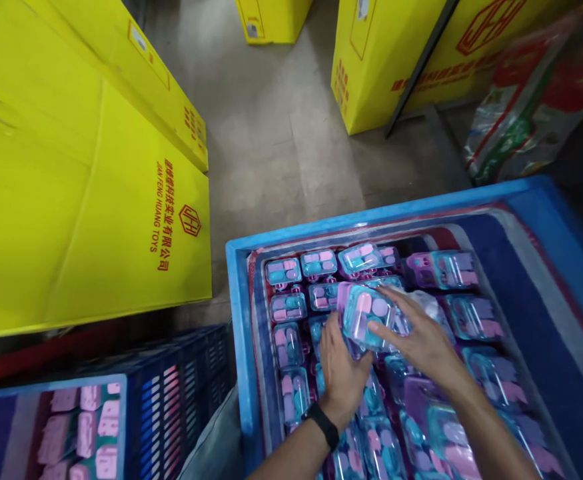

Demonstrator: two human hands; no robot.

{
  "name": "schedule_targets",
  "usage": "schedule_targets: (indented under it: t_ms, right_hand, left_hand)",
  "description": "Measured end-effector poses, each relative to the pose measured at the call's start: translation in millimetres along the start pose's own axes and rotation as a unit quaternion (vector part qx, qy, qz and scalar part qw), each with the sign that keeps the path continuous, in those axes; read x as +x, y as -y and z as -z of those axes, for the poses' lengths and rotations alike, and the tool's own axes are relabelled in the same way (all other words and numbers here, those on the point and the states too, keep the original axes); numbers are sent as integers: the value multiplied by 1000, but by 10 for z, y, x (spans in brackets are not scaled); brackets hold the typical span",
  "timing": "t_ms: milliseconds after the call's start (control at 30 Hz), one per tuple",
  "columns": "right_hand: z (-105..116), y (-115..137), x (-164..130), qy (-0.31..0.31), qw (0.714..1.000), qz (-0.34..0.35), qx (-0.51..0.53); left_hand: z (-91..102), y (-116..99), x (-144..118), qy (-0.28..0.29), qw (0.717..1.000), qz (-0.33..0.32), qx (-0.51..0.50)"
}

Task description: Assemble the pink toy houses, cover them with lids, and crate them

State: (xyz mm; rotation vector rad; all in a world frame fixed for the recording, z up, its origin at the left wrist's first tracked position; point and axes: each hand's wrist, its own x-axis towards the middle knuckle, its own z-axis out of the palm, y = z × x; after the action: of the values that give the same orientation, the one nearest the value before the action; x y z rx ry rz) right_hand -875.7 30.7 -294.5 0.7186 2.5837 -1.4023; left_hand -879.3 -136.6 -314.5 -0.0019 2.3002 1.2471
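Observation:
Between my two hands is a small toy case [371,315] with a clear blue lid and pink, lilac and teal pieces inside. My left hand [340,360], with a black band on the wrist, grips its lower left side. My right hand [418,337] holds it from the right, thumb across the lid. The case is tilted above a blue crate [244,320] lined with striped cloth [526,293]. Rows of similar toy cases [288,343] lie below in the crate, partly hidden by my hands and arms.
A large yellow carton [136,220] with red print stands at the left. More yellow cartons [371,67] are at the back. A second crate [121,413] with pink pieces [87,427] sits lower left. A printed plastic bag [526,120] rests at the back right, past the grey floor [281,147].

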Motion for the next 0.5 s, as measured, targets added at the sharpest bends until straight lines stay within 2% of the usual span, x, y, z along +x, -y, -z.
schedule_targets:
  t_ms: [100, 200, 300, 433, 500]
  right_hand:
    - [111, -41, 149, 21, 999, 41, -20]
    - [179, -33, 257, 87, 995, 46, -5]
    - [198, 9, 309, 137, 990, 27, 30]
    - [182, 24, 323, 143, 988, -27, 56]
    - [164, 15, 316, 144, 986, -45, 65]
  left_hand:
    - [13, 23, 44, 22, 999, -35, -20]
    - [9, 42, 90, 21, 998, -44, -46]
    - [-10, 37, 120, 21, 995, -9, -97]
    - [2, -20, 119, 76, 979, 56, -180]
    - [31, -48, 115, 82, 969, 73, -222]
